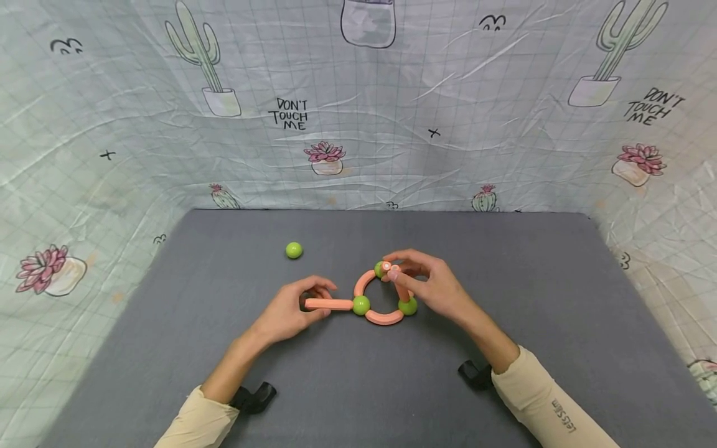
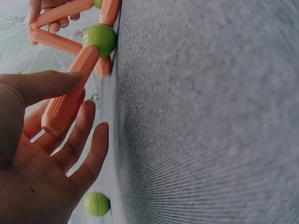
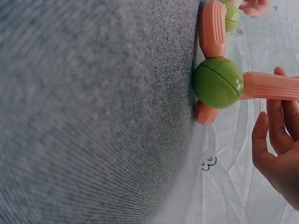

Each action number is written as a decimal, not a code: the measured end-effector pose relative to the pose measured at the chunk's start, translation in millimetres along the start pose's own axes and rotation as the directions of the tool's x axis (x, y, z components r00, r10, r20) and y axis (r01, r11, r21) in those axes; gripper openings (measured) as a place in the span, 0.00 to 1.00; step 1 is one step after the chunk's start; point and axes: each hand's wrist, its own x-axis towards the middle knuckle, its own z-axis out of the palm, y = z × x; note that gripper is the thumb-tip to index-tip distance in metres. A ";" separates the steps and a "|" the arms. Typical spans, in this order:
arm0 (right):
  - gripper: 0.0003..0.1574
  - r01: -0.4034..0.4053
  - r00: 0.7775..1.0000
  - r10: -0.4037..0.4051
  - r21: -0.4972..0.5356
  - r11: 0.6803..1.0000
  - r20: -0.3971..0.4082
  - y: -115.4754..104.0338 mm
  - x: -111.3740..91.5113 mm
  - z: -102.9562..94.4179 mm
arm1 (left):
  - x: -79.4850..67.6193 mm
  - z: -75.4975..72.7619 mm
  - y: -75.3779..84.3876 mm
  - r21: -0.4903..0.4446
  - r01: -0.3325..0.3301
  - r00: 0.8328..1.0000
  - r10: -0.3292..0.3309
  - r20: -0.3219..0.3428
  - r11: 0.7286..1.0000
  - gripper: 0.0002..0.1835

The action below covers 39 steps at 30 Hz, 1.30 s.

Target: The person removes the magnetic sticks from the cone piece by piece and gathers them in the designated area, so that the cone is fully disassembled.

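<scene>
Curved orange sticks [image 1: 384,318] and green balls [image 1: 361,305] form a ring on the dark tabletop. My left hand [image 1: 294,309] pinches a straight orange stick [image 1: 336,304] between thumb and fingers; its far end meets the ring's left ball. In the left wrist view, the ridged stick [image 2: 70,100] lies under my thumb. Above the ring's right side, my right hand [image 1: 428,283] holds the upper ends of two straight orange sticks [image 1: 403,291]. They rise from the far and right balls and lean together. The right wrist view shows one stick [image 3: 271,85] joined to a green ball [image 3: 218,82].
A loose green ball [image 1: 294,250] sits behind my left hand. The grey tabletop [image 1: 358,386] reaches a printed cloth [image 1: 381,168] that hangs at the back and sides. Black wrist straps [image 1: 254,397] stick out at both sleeves.
</scene>
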 end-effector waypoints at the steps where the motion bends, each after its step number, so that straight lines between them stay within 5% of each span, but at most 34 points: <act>1: 0.21 -0.002 1.000 0.002 -0.001 1.000 0.002 -0.1 -0.1 -0.2 | 0.0 -0.3 -0.7 0.002 0.004 1.000 -0.004 0.007 1.000 0.20; 30: 0.21 -0.024 1.000 0.024 0.016 1.000 0.008 -1.8 -1.6 -2.9 | 2.2 -1.6 -9.6 0.026 0.021 0.999 -0.023 0.047 0.999 0.15; 39: 0.21 -0.021 1.000 0.021 -0.004 1.000 0.008 -1.0 -0.8 -3.0 | 5.3 1.5 -5.1 0.007 0.046 0.999 -0.046 -0.010 0.999 0.11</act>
